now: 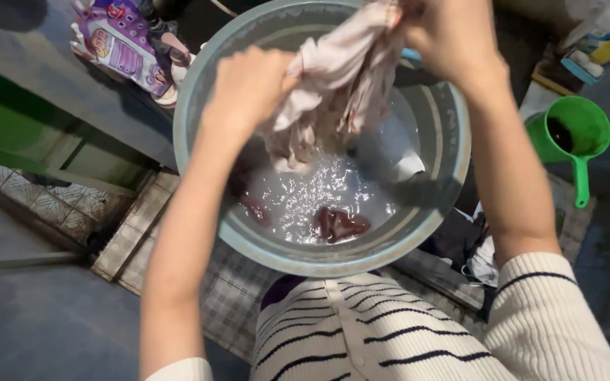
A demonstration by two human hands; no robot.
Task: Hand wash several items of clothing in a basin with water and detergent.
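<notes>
My left hand (248,88) and my right hand (453,39) both grip a wet, pale pink cloth (337,81), stretched between them above a round grey-blue basin (453,169). The cloth's lower end hangs down toward the soapy, foamy water (319,194) in the basin. A dark red garment (340,224) lies partly under the water near the front, and another dark piece (255,208) sits at the left side. The hands are fisted tight around the cloth.
A green scoop with a handle (573,134) stands to the right of the basin. A purple detergent pouch (125,46) lies at the upper left. Dark and white clothes (471,247) are piled at the basin's lower right. Patterned tiles (142,226) lie below.
</notes>
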